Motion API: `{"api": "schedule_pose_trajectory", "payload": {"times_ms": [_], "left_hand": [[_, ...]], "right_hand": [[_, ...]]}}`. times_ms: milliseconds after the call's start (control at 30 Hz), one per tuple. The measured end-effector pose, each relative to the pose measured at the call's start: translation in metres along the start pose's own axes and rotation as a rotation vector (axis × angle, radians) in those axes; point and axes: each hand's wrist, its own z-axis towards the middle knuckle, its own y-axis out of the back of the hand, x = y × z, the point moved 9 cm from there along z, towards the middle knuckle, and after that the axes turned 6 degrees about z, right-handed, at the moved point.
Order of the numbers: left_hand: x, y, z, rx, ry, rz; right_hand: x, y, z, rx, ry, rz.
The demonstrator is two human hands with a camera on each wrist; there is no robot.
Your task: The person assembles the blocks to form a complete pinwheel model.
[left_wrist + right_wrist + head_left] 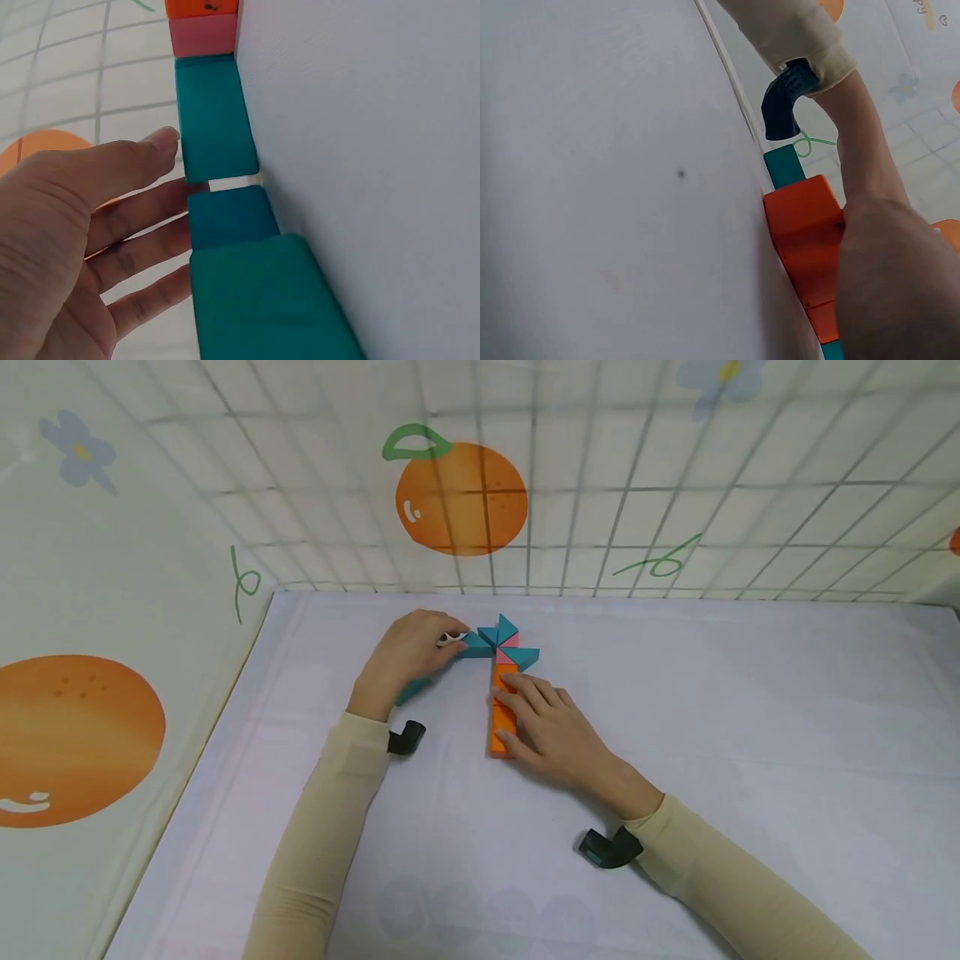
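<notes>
My left hand [416, 647] pinches a teal triangular block [474, 647] at the left side of a small block figure. In the left wrist view the thumb meets one teal block [217, 120], while the fingers pass behind the blocks, their tips hidden. A small white patch [452, 637] shows between thumb and fingers; what it is I cannot tell. My right hand [558, 735] rests its fingertips and thumb on a column of orange blocks [503, 720]. Pink [504, 655] and teal triangles [523, 657] fan out above that column.
Another teal block [411, 691] lies partly under the left wrist. Black curved camera mounts stick out at the left wrist [407, 738] and right wrist [611, 847]. A white cloth covers the table [735, 727]; behind stands a printed curtain [585, 468] over a wire grid.
</notes>
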Motion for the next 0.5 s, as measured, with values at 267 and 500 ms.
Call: {"api": "schedule_pose_trajectory", "payload": {"times_ms": [267,500], "left_hand": [[0.011,-0.001,-0.002,0.045,0.014,-0.003],[0.022,-0.002,-0.005,0.104,0.058,0.006]], "right_hand": [[-0.001,-0.002,0.0,-0.002,-0.006,-0.003],[-0.001,-0.002,0.0,0.002,-0.005,-0.003]]}}
